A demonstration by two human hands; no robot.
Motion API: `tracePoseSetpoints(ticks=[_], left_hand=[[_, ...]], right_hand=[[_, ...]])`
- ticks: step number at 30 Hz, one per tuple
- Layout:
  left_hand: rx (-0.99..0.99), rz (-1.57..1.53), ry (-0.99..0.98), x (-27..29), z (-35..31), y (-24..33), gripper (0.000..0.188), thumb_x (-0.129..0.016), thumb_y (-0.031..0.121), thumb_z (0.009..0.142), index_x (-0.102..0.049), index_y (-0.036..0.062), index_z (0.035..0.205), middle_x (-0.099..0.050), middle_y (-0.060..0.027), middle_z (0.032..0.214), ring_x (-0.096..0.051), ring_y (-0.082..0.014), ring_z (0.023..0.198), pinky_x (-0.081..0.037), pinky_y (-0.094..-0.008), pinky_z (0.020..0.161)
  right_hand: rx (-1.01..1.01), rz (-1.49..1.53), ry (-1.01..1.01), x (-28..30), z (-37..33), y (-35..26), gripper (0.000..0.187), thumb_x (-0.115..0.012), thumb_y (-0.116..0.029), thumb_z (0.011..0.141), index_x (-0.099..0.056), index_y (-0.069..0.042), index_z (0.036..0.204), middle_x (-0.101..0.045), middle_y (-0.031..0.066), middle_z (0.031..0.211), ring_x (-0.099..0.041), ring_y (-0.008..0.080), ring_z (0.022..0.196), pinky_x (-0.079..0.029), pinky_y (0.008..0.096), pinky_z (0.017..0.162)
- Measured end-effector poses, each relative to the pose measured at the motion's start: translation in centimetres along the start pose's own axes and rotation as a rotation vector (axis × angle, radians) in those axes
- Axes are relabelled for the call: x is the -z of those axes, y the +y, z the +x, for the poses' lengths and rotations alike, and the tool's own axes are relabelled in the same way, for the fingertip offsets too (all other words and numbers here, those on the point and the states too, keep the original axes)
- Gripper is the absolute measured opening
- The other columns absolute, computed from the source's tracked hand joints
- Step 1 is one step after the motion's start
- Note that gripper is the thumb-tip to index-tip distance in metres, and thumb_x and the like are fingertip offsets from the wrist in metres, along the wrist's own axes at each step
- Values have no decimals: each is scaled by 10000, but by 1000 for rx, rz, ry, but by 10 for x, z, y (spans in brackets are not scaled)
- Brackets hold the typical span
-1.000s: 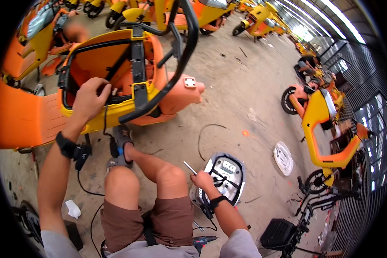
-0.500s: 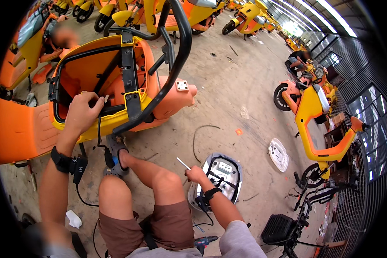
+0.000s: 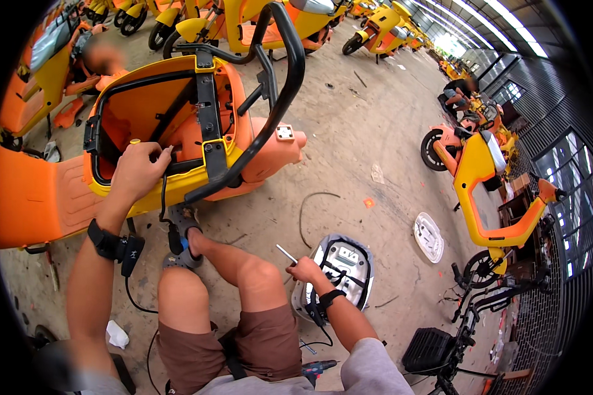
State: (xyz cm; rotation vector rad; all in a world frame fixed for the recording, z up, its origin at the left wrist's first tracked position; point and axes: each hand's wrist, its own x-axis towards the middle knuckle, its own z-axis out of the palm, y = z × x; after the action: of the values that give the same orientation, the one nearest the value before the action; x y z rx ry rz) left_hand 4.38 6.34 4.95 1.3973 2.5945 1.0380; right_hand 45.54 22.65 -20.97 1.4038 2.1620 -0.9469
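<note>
Scooter body (image 3: pixel 184 179): left of centre and right up in front of us — orange and yellow, its compartment wide open to view.
Left hand (image 3: pixel 140 170): in at the compartment's near edge, fingers curled, thumb and forefinger close; whether anything sits between them, we cannot tell.
Yellow cap (image 3: pixel 135 141): small and round, just peeking past our knuckles at the opening.
Black cable (image 3: pixel 163 197): hanging down from beside those fingertips, across the yellow side, to a dark connector (image 3: pixel 174 237) near our grey clogs (image 3: pixel 181 259).
Right hand (image 3: pixel 303 269): out to the right of our knees and clamped on a slim silver rod (image 3: pixel 286 253) — one end pokes out, up and to the left.
Grey-and-white shell (image 3: pixel 349 252): on the floor just beside our right hand, dark straps across its inside.
Black rail (image 3: pixel 295 66): thick tube, looping above the right end of the scooter body.
Wrist strap (image 3: pixel 109 243): black, round our left wrist, with a lead running off it.
White cover (image 3: pixel 428 237): oval, on the floor over to the right, apart from the shell.
Drill (image 3: pixel 319 367): down at the lower edge, beside our brown shorts (image 3: pixel 263 339).
Co-worker (image 3: pixel 456 92): upper right, low down near another scooter.
</note>
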Motion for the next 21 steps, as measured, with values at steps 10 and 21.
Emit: tracePoseSetpoints(ticks=[10, 21], left_hand=[[42, 50, -73, 4, 4, 6, 424, -612, 393, 886, -753, -7, 895, -704, -250, 880, -683, -417, 875, -544, -454, 840], [122, 51, -170, 9, 1, 1, 472, -556, 420, 876, -756, -7, 894, -708, -270, 966, -681, -436, 935, -543, -495, 889]], right_hand=[[10, -227, 305, -20, -16, 9, 339, -669, -367, 837, -762, -71, 974, -725, 232, 927, -706, 418, 890, -577, 483, 814], [201, -124, 584, 163, -216, -47, 281, -751, -317, 872, -756, -44, 941, -725, 166, 803, -697, 326, 691, -545, 389, 652]])
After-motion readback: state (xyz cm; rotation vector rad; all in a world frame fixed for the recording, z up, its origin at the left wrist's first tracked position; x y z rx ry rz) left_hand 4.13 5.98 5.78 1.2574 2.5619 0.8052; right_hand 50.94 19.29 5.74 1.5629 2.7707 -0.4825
